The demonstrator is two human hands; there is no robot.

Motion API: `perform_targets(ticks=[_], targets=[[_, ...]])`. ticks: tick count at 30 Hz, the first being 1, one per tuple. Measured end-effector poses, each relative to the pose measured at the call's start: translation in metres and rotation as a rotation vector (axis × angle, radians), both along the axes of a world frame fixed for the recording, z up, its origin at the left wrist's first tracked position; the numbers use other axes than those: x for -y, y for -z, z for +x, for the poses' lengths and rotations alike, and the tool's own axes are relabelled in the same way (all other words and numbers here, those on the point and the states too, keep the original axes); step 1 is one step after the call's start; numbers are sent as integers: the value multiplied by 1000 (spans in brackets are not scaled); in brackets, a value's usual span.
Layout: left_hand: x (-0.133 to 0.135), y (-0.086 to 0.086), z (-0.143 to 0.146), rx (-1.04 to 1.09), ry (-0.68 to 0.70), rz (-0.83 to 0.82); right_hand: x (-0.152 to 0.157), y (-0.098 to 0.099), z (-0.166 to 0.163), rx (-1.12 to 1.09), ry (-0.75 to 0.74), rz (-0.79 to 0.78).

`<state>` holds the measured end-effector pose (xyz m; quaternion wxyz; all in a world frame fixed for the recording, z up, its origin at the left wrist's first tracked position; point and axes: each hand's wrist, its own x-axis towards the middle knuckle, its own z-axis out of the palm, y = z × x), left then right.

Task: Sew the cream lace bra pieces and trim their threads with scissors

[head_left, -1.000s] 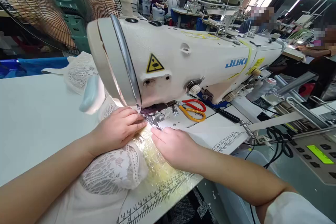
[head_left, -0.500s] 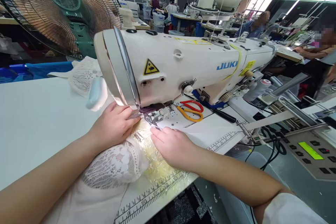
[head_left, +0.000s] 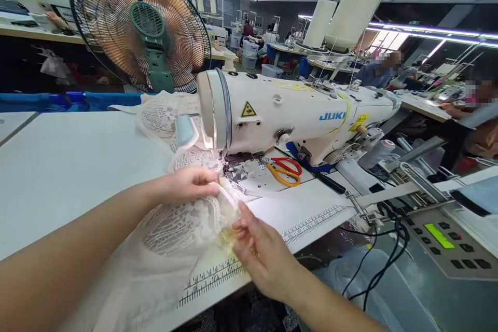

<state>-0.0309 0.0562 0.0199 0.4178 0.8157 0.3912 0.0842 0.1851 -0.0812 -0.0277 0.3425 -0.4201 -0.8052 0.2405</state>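
Lace garment (head_left: 177, 228), sheer, netted, softly crumpled

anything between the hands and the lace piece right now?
Nothing visible. The left hand and right hand both already grip the lace fabric, lifted just in front of the sewing machine needle area.

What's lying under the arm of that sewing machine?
Red and orange scissors and a dark tool lie under the machine. Lace covers the table nearer the needle.

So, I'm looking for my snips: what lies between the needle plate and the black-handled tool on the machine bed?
In the head view, red and orange scissors lie between the needle plate and the black-handled tool.
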Motion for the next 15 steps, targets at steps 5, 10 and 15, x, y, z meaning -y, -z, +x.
perform_targets(ticks=[5,10,15], targets=[[-3,1,-2,52,-231,141,-3,-15,-34,197,-184,-139],[0,9,-4,-62,-379,351,-24,-25,-52,139,-89,-304],[16,15,-5,-304,-419,512,-40,-29,-31,163,215,-300]])
